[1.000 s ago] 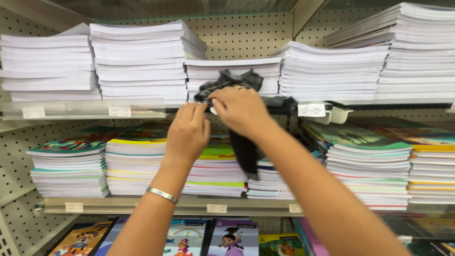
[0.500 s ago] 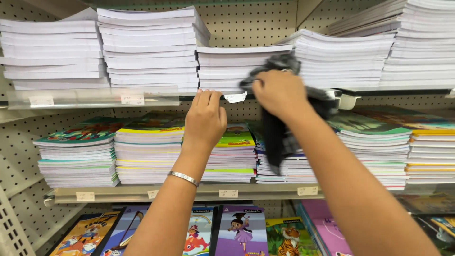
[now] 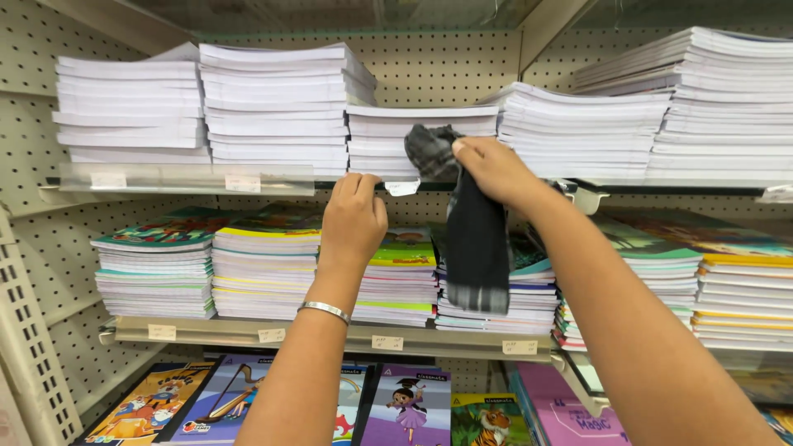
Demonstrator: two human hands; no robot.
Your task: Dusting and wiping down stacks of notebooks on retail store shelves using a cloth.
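While the right hand (image 3: pixel 496 169) bunches a dark checked cloth (image 3: pixel 475 239) against the middle stack of white notebooks (image 3: pixel 413 140), most of the cloth hangs limp down past the shelf edge, soft and floppy, gripped only at its top. Left hand (image 3: pixel 353 219) now, fingers flat and closed on nothing, pressed to the front of the upper shelf (image 3: pixel 182 177) by a small paper tag (image 3: pixel 402 187), likely steadying the reach. A thin metal bracelet (image 3: pixel 325 310) circles that wrist. Below, glossy colourful workbooks (image 3: pixel 264 272) lie in neat flat piles, spines squared to the pegboard wall (image 3: pixel 25 132).
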